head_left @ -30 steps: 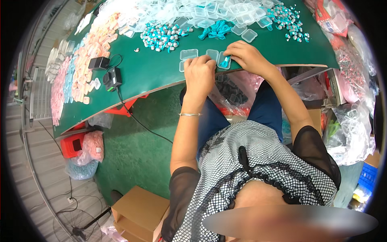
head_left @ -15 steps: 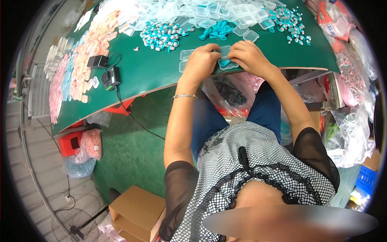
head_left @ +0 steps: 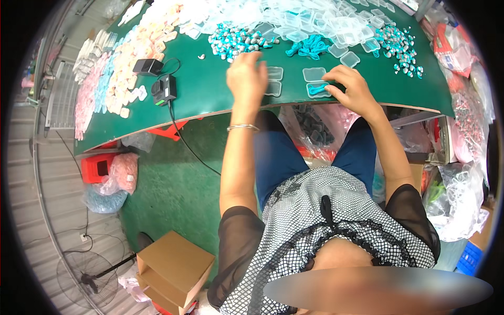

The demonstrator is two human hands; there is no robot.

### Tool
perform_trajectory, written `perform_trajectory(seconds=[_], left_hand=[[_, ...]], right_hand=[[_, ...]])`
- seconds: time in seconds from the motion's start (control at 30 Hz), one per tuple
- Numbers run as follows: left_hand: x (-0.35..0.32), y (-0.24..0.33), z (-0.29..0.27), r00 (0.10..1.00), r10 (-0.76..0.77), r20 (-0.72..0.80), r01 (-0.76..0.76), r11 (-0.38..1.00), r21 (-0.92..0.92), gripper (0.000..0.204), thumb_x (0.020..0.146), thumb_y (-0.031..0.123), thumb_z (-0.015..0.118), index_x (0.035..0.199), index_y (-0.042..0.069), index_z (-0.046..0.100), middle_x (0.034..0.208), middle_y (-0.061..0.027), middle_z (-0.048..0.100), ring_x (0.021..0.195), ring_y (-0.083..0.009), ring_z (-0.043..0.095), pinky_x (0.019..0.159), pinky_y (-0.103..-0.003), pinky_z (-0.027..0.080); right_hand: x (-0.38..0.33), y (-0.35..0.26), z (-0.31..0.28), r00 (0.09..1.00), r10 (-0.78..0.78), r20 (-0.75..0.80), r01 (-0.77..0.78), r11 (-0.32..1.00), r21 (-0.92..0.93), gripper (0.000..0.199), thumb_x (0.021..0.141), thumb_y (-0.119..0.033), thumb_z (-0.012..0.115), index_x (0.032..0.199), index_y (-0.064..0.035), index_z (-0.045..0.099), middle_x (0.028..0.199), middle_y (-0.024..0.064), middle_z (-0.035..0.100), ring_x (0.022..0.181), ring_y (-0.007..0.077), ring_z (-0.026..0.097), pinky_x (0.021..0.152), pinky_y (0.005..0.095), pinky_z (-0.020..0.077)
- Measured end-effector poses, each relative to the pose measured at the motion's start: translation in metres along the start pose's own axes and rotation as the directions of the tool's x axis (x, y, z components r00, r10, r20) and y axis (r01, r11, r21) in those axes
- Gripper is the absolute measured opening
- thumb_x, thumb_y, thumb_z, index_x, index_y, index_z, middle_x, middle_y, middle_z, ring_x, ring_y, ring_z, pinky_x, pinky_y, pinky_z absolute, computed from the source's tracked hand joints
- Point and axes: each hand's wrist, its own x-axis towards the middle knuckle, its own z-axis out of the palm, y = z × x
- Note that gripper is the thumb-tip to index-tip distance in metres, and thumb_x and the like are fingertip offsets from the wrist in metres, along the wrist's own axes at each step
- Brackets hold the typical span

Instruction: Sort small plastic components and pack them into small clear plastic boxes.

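Observation:
My left hand (head_left: 247, 79) is over the green table, just short of a heap of small teal-and-grey pieces (head_left: 236, 42). Its fingers are blurred and partly hidden. Beside it lies an opened clear plastic case (head_left: 273, 87), partly behind the hand. My right hand (head_left: 353, 90) is at a second opened clear case (head_left: 315, 75); a bundled teal cord (head_left: 317, 88) lies in its near half. The right thumb touches the cord's right end or the case rim there, with the forefinger apart above it.
Clear cases (head_left: 315, 21) are heaped along the far side. Teal cords (head_left: 310, 46) lie before them, more teal-and-grey pieces (head_left: 399, 47) to the right. Peach pieces (head_left: 142, 58) and a black device (head_left: 164, 89) with a cable are at left. The table (head_left: 210, 94) has a curved-looking near edge.
My hands have moved apart: the left went left and up toward the teal-and-grey heap, baring the left case. The right drew back to the case's right side. The whole view shifted slightly.

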Motion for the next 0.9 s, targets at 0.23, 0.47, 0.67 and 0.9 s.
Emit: perform_trajectory(seconds=[0.23,0.47,0.67,0.9], left_hand=[[0.007,-0.044,0.014,0.982,-0.174,0.072,0.159,0.971,0.178,0.013,0.077,0.020,0.070,0.085,0.009,0.071,0.085,-0.0127,0.067,0.081,-0.0335,0.065,0.072,-0.044,0.052],[-0.007,-0.057,-0.024,0.923,-0.147,0.357,0.241,0.941,-0.237,0.011,0.079,0.005,0.071,0.089,0.001,0.069,0.075,-0.0065,0.064,0.064,-0.0127,0.059,0.062,-0.028,0.049],[0.000,-0.052,-0.029,0.920,-0.089,0.383,0.170,0.968,-0.183,0.015,0.079,0.007,0.073,0.092,0.000,0.070,0.077,-0.0079,0.064,0.063,-0.0149,0.060,0.062,-0.028,0.049],[-0.009,-0.042,-0.027,0.918,-0.194,0.347,0.248,0.962,-0.117,0.021,0.077,0.008,0.075,0.095,-0.001,0.069,0.077,-0.0119,0.066,0.067,-0.0187,0.065,0.066,-0.032,0.052]], right_hand=[[-0.022,0.011,-0.017,0.978,0.085,-0.191,-0.071,0.994,0.078,0.010,0.080,-0.006,0.067,0.090,-0.0034,0.068,0.086,0.0094,0.065,0.077,0.0244,0.063,0.069,0.0331,0.0495],[-0.068,0.065,-0.065,0.843,0.260,-0.470,-0.304,0.952,-0.019,0.010,0.081,-0.007,0.067,0.091,-0.0043,0.069,0.084,0.0080,0.066,0.072,0.0217,0.064,0.065,0.0307,0.0508],[-0.078,0.124,-0.098,0.766,0.361,-0.532,-0.577,0.751,-0.321,0.014,0.084,-0.017,0.063,0.094,-0.0116,0.071,0.089,0.0079,0.068,0.078,0.0258,0.066,0.067,0.0376,0.0521],[-0.055,0.160,-0.102,0.782,0.553,-0.286,-0.605,0.567,-0.559,0.023,0.084,-0.015,0.055,0.100,-0.0161,0.071,0.103,0.0117,0.067,0.097,0.0319,0.065,0.081,0.0454,0.0518]])
